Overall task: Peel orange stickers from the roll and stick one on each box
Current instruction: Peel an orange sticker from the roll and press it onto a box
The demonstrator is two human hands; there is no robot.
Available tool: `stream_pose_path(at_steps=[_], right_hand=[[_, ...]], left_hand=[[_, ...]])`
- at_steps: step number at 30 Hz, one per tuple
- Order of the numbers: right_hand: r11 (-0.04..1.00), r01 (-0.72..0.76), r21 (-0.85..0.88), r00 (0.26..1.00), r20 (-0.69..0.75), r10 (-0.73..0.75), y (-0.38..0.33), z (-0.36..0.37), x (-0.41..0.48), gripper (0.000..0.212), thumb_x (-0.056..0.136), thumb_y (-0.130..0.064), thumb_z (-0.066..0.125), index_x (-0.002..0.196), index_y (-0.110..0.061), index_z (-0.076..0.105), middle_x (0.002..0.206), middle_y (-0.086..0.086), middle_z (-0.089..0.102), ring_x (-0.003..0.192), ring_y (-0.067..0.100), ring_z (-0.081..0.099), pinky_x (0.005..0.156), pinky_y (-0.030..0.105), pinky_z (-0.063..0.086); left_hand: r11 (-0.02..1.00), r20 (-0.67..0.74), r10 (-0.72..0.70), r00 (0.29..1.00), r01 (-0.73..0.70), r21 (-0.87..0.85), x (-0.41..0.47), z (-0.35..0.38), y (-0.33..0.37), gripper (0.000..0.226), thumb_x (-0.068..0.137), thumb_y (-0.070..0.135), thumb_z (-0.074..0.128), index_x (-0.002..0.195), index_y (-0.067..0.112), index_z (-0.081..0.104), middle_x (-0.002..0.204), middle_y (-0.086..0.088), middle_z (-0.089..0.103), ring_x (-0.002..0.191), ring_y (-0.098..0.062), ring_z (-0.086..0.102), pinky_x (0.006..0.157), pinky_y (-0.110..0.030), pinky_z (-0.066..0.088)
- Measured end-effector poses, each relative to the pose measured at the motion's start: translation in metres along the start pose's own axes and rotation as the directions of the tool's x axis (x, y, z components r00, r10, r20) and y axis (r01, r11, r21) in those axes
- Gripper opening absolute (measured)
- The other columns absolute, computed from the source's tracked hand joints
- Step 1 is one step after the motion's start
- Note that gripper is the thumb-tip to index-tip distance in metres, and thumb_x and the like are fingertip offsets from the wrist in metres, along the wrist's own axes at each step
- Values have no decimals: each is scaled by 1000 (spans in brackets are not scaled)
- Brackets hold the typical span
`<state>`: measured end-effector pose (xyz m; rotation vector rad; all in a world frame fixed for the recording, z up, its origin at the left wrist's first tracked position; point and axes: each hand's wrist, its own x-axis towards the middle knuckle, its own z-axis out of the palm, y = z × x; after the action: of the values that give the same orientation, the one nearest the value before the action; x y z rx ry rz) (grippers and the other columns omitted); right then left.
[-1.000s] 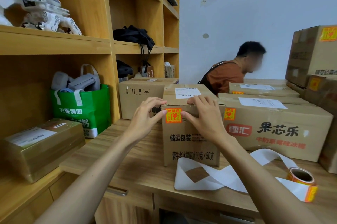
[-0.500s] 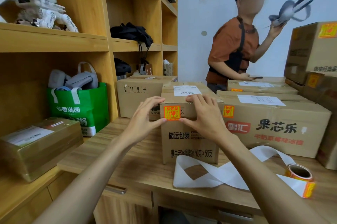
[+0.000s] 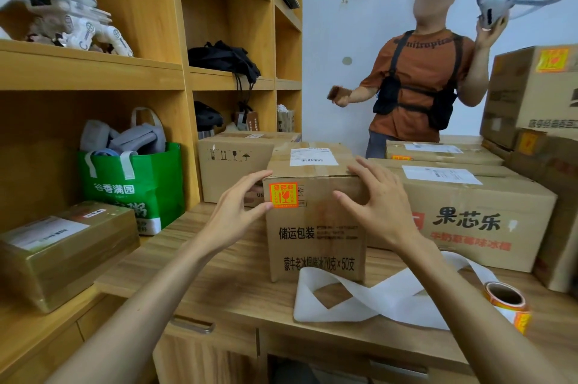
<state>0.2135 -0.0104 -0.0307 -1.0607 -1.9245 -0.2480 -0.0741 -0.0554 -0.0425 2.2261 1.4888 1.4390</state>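
Both grips loose and empty: left hand [image 3: 237, 207] and right hand [image 3: 377, 205] flank the box [image 3: 316, 233], fingers spread.

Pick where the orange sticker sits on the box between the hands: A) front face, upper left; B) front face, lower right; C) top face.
A: the orange sticker is on the upper left corner of the front of the box, beside the left hand.

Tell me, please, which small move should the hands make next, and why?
Probably the right hand should reach for the sticker roll on the table and peel another. The orange sticker sits flat on the front box, the left hand holds nothing, and the box behind it shows no orange sticker on its visible faces.
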Motion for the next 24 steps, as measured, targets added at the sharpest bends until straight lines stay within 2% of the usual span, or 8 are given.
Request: stream_pose_path(at_steps=[3,5,8,10,14,18,21,24], right_hand=[[996,-8,94,996,84,1,2,-5,-4,58,88,-52,61,140,-28,52,149,-3,47,137,16,39,113,39,29],[994,0,109,996,84,-10,-5,-5,-2,52,90,-40,66,138,-26,54,145,-3,51,133,16,41,112,37,31],[997,47,61,997,54,-50,-27,2,0,46,90,-32,67,134,-25,58,137,-4,57,123,17,44,104,40,40],[997,49,65,998,31,-52,-48,9,1,42,90,-32,69,131,-26,61,132,-5,60,117,18,45,97,35,41],[984,37,176,999,28,-42,-85,21,6,33,92,-36,66,123,-26,67,121,-10,64,110,14,42,93,34,41],[864,-28,503,994,109,-32,-98,18,11,18,95,-30,63,109,-25,74,99,-26,66,104,1,48,91,23,42],[835,-81,545,990,138,6,-89,14,15,20,95,-30,63,112,-25,73,104,-24,65,106,-4,54,88,18,42],[846,-145,514,985,156,74,-73,13,17,21,95,-30,63,115,-25,70,112,-16,65,108,-1,53,88,20,41]], left_hand=[[1000,10,-10,1000,10,5,-1,-8,-2,61,93,18,71,147,35,47,140,16,56,122,6,52,102,-33,49],[999,8,-19,1000,19,39,-2,-15,-3,60,93,17,70,146,35,47,142,16,55,126,3,51,105,-39,49],[981,-120,27,992,-3,195,-6,-22,-5,56,94,8,66,144,27,51,146,10,50,136,-6,43,115,-47,39],[960,-202,90,975,-32,277,-11,-21,0,53,94,7,62,143,23,51,148,7,48,140,-7,38,119,-46,34],[927,-136,190,972,-132,350,-21,-10,20,53,99,31,60,149,28,45,150,11,46,141,-5,36,117,-42,34],[889,-149,217,965,-132,439,-26,-10,23,62,91,61,56,145,31,50,144,13,48,136,-7,40,112,-38,38],[884,-181,180,967,-79,460,-29,-14,20,67,83,74,58,135,32,54,138,13,48,130,-8,43,103,-34,42],[900,-217,117,969,-11,436,-29,-22,16,68,77,76,64,126,31,52,133,10,48,123,-7,45,91,-31,45]])
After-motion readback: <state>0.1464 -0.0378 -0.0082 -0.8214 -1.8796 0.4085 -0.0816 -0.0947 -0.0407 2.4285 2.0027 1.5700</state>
